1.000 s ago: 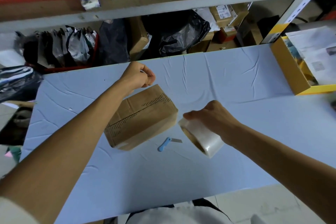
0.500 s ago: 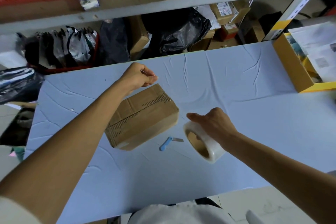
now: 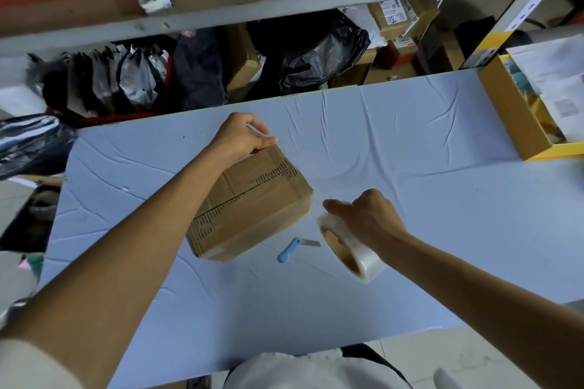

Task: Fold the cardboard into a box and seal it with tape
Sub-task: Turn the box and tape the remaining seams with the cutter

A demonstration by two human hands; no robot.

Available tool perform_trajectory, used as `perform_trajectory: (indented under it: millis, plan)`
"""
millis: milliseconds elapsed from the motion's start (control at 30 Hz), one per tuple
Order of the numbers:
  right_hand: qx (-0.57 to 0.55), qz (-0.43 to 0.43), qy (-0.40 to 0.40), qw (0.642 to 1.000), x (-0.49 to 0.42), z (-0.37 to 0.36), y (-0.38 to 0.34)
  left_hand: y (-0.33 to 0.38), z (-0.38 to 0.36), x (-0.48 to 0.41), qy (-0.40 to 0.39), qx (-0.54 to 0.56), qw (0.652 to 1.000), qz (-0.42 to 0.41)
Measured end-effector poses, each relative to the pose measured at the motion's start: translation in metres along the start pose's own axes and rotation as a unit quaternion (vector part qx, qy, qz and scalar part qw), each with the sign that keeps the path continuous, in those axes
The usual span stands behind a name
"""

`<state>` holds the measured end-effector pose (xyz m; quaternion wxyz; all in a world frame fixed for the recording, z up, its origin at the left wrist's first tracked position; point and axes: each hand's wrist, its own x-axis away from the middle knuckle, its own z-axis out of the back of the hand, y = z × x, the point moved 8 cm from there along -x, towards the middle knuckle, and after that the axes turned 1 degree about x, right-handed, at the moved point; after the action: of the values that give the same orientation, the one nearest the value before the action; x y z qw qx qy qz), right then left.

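Head view: on the bench (image 3: 410, 167), left hand (image 3: 243, 139) pinches tape at the box (image 3: 252, 205) far edge, right hand (image 3: 366, 221) clasps the roll (image 3: 357, 256); keep it taut and centred on the seam.

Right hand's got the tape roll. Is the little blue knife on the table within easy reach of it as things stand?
Probably yes. The blue knife lies bare on the table beside the right hand, nothing between them; but that hand holds the tape roll.
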<state>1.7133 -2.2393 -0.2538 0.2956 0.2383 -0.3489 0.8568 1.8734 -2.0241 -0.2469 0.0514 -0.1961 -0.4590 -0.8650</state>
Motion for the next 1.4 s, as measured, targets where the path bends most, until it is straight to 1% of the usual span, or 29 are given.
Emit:
perform_trajectory:
  millis: [100, 200, 333, 367, 433, 500, 533, 600, 700, 933, 1033, 1200, 1400]
  plan:
    - [0.004, 0.000, 0.006, 1.000, -0.004, -0.002, 0.001, -0.004, 0.001, -0.002, 0.015, -0.003, 1.000, 0.014]
    - [0.001, 0.003, 0.011, 1.000, -0.006, -0.001, -0.003, -0.001, 0.004, 0.000, 0.056, -0.016, 0.998, 0.008]
    - [0.031, 0.034, 0.023, 0.999, -0.006, -0.002, -0.009, 0.000, 0.002, 0.004, 0.083, -0.043, 0.996, 0.013]
    - [0.042, 0.038, 0.024, 0.998, -0.006, -0.004, -0.009, 0.001, 0.004, 0.006, 0.092, -0.048, 0.995, 0.002]
    - [0.047, 0.033, 0.024, 0.998, -0.006, -0.006, -0.004, 0.010, 0.005, 0.011, 0.099, -0.054, 0.992, -0.059]
    - [0.045, 0.024, 0.022, 0.998, -0.007, -0.007, 0.002, 0.022, -0.001, 0.016, 0.065, -0.051, 0.988, -0.128]
    - [0.043, 0.022, 0.021, 0.999, -0.008, -0.008, 0.004, 0.025, -0.005, 0.018, 0.041, -0.044, 0.987, -0.148]
    - [0.034, 0.017, 0.020, 0.999, -0.009, -0.008, 0.007, 0.029, -0.011, 0.021, -0.005, -0.035, 0.987, -0.159]
    - [0.022, 0.016, 0.018, 0.999, -0.009, -0.007, 0.007, 0.030, -0.018, 0.025, -0.050, -0.076, 0.980, -0.177]
    - [0.018, 0.033, 0.008, 0.999, -0.005, -0.007, 0.007, 0.023, -0.021, 0.026, -0.089, -0.109, 0.970, -0.199]
    - [0.015, 0.037, 0.001, 0.999, -0.005, -0.008, 0.006, 0.030, -0.025, 0.026, -0.097, -0.146, 0.960, -0.219]
    - [0.008, 0.038, -0.009, 0.999, -0.008, -0.011, 0.008, 0.035, -0.028, 0.028, -0.139, -0.185, 0.942, -0.242]
    - [0.002, 0.037, -0.006, 0.999, -0.015, -0.010, 0.009, 0.028, -0.034, 0.026, -0.131, -0.186, 0.946, -0.232]
